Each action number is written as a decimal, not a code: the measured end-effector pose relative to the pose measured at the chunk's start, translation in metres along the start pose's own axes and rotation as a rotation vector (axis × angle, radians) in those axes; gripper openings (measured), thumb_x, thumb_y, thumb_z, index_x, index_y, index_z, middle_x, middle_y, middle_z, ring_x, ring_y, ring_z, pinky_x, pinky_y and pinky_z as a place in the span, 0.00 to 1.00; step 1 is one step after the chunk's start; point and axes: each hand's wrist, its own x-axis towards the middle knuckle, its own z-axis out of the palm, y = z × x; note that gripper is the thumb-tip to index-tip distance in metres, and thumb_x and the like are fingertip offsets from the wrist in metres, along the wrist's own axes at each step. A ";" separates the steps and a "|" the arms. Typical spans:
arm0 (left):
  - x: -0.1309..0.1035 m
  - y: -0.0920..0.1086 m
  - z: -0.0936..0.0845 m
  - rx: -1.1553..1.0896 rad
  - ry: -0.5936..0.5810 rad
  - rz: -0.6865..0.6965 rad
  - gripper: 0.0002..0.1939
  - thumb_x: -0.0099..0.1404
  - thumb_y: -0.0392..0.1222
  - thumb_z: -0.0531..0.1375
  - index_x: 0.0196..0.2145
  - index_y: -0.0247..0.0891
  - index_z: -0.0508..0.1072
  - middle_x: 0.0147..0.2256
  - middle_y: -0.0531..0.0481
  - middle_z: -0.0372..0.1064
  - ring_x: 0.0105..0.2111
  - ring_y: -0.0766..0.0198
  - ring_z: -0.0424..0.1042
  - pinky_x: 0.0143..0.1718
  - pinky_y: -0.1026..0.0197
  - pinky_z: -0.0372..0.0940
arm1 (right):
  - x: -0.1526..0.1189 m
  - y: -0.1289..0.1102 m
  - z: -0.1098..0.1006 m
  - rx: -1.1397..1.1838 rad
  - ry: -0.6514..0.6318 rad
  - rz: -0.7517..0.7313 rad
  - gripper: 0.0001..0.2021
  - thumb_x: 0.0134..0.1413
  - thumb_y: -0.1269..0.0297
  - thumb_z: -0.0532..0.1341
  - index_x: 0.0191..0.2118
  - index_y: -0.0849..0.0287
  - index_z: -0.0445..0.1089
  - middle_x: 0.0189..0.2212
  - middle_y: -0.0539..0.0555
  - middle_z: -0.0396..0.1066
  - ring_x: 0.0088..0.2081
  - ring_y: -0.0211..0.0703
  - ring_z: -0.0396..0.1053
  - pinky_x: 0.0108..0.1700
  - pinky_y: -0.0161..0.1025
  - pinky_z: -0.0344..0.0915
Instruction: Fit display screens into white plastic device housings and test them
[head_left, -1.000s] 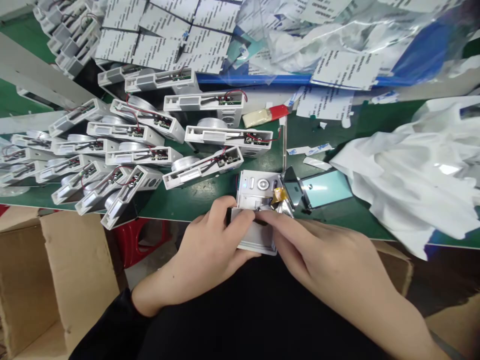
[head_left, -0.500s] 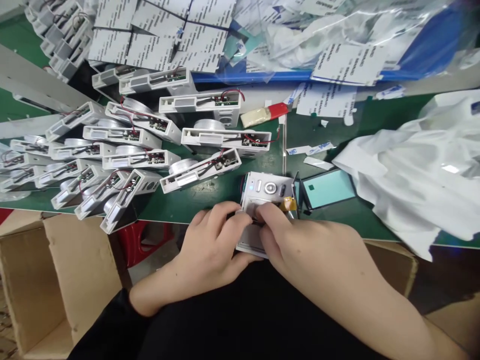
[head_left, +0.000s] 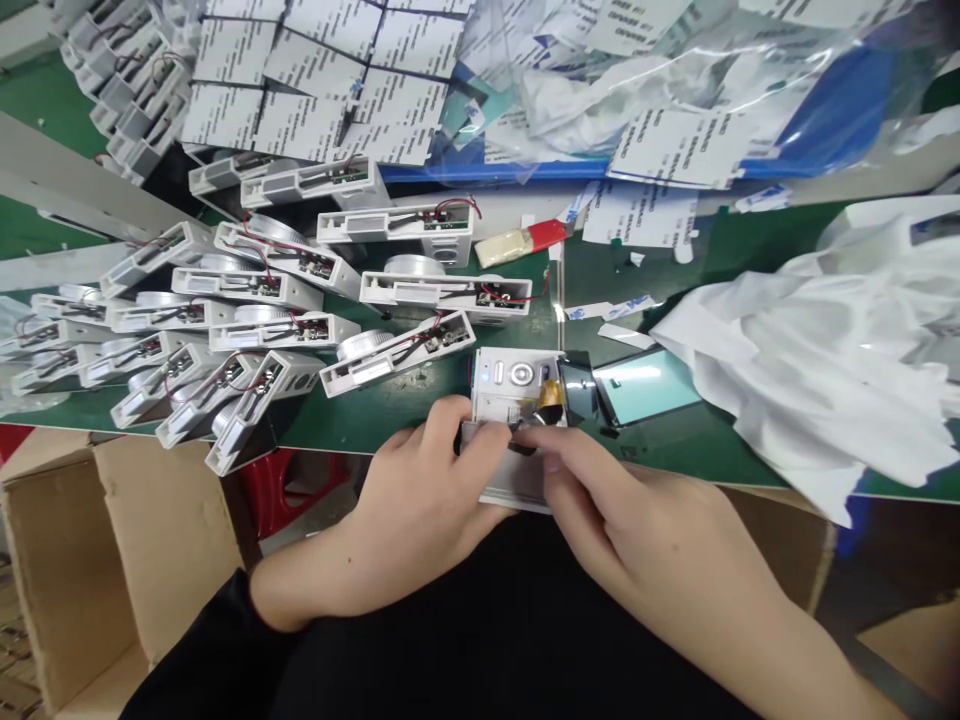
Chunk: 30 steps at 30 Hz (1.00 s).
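Observation:
A silver camera body (head_left: 517, 490) with a button panel and a round control pad is at the bench's front edge. My left hand (head_left: 420, 510) is closed around its left side, thumb on top near the middle. At the body's centre my right hand (head_left: 645, 510) has its fingers closed at a small dark part; the fingertips hide what exactly they grip. A flex cable with amber tape (head_left: 551, 393) curves up just above those fingertips. Beside the body lies a dark glossy panel (head_left: 580, 385), apparently joined to that cable.
Several white camera housings (head_left: 446, 290) with red wires stand at left. Right of the body are a teal-faced screen (head_left: 651, 385) and crumpled white wrapping (head_left: 810, 340). A red-and-cream brush-like piece (head_left: 521, 242) lies behind. Cardboard boxes (head_left: 165, 530) stand below the bench edge.
The view has shifted slightly. My right fingers have moved back from over the camera body toward its right side, uncovering more of its middle. The dark glossy panel now shows more fully.

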 end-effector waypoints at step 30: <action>0.004 -0.008 -0.022 -0.466 -0.024 -0.027 0.32 0.73 0.58 0.61 0.66 0.39 0.61 0.67 0.31 0.62 0.64 0.48 0.69 0.61 0.45 0.72 | 0.008 0.049 -0.049 -0.130 0.060 -0.269 0.17 0.63 0.76 0.51 0.53 0.55 0.68 0.42 0.59 0.79 0.50 0.56 0.77 0.73 0.65 0.48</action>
